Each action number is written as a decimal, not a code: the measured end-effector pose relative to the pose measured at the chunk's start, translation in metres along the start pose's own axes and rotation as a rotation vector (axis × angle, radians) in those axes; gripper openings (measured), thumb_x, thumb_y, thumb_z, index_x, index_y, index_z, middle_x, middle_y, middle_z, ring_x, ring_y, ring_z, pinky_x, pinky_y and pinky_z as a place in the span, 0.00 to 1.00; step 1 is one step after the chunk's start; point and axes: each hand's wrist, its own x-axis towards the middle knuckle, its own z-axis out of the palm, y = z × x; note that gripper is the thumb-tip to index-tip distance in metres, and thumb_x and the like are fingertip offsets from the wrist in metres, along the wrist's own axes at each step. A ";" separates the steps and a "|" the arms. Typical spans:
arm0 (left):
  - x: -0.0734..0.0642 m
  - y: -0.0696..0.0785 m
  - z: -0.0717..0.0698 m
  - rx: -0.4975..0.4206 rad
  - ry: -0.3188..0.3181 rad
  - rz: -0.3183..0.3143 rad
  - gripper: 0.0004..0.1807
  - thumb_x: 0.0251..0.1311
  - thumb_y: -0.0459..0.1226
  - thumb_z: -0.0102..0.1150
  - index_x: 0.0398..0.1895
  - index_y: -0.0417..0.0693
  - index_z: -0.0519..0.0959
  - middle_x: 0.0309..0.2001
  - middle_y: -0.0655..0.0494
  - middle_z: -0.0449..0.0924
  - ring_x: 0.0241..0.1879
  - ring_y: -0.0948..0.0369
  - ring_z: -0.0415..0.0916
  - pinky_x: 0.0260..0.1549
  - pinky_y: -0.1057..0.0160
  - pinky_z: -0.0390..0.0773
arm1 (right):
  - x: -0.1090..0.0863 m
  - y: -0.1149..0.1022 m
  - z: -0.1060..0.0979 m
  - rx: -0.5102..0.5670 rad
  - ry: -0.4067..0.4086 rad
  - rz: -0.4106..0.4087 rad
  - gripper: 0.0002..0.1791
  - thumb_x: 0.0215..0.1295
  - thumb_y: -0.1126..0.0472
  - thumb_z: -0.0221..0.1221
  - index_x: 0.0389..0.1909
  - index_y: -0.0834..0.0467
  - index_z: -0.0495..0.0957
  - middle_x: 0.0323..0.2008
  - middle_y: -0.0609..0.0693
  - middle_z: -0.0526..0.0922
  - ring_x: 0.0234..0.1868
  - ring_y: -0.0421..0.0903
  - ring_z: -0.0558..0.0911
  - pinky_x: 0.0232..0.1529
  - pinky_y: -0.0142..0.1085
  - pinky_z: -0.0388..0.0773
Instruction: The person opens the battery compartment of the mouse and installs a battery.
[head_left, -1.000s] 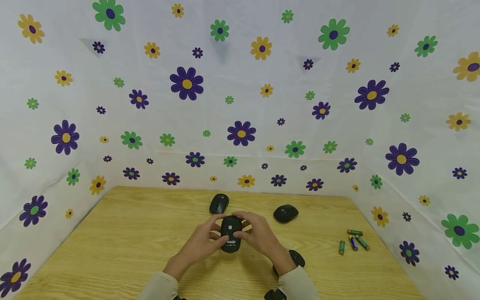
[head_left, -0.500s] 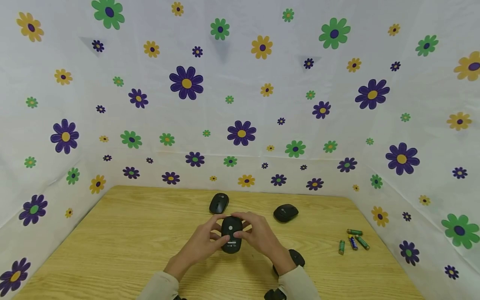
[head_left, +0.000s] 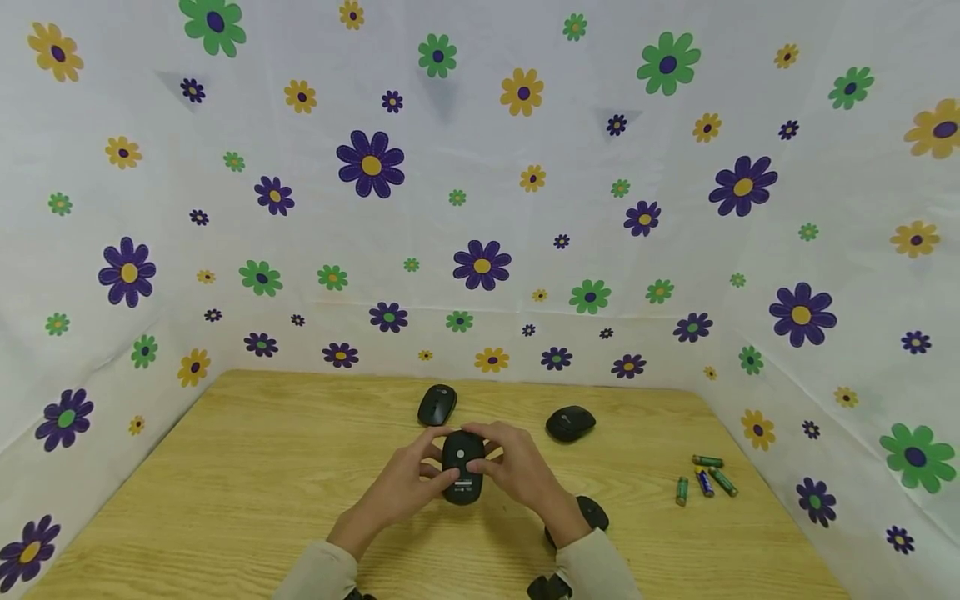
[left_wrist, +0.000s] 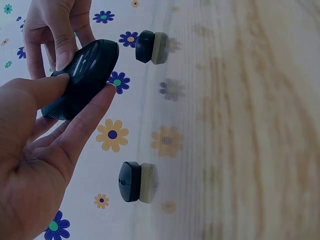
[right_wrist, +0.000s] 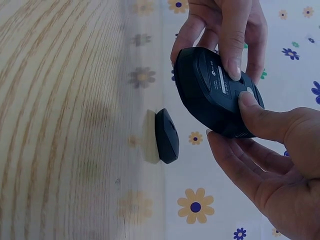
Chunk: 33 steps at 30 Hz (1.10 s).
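Both hands hold a black computer mouse (head_left: 462, 486) above the table, its underside with a white label turned up toward the head view. My left hand (head_left: 408, 479) grips its left side, thumb on the underside and fingers beneath. From the right, my right hand (head_left: 517, 468) grips it the same way, thumb also pressed on the underside. In the left wrist view the mouse (left_wrist: 87, 82) sits tilted between the two hands. The right wrist view shows the label on the mouse (right_wrist: 217, 82) and both thumbs close together on that face.
Two more black mice lie behind the hands, one at back left (head_left: 437, 405) and one at back right (head_left: 571, 424). Another mouse (head_left: 592, 512) is partly hidden by the right forearm. Several batteries (head_left: 705, 481) lie at right. A flowered cloth (head_left: 420, 225) surrounds the wooden table (head_left: 300, 450).
The head view has shifted very slightly. Both hands keep the same grip on the mouse, and the other things stay where they were.
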 end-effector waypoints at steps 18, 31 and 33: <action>0.000 0.004 -0.001 0.014 -0.006 -0.016 0.32 0.72 0.39 0.62 0.76 0.47 0.63 0.53 0.40 0.83 0.43 0.55 0.89 0.39 0.64 0.89 | 0.002 0.000 -0.001 -0.039 0.004 -0.011 0.25 0.64 0.66 0.69 0.63 0.61 0.81 0.48 0.58 0.88 0.42 0.51 0.88 0.39 0.35 0.89; -0.001 0.007 -0.001 0.001 -0.019 -0.005 0.32 0.72 0.39 0.63 0.75 0.44 0.63 0.53 0.38 0.82 0.44 0.50 0.89 0.38 0.62 0.90 | 0.000 -0.003 0.001 -0.049 0.010 0.008 0.25 0.64 0.66 0.69 0.63 0.61 0.81 0.47 0.58 0.88 0.42 0.51 0.88 0.40 0.36 0.89; -0.001 0.007 -0.001 -0.004 -0.021 -0.004 0.32 0.72 0.39 0.63 0.75 0.43 0.63 0.53 0.37 0.82 0.44 0.50 0.89 0.38 0.61 0.90 | -0.001 -0.003 0.001 -0.049 0.013 0.006 0.25 0.64 0.66 0.69 0.62 0.61 0.81 0.47 0.58 0.88 0.42 0.51 0.88 0.41 0.36 0.89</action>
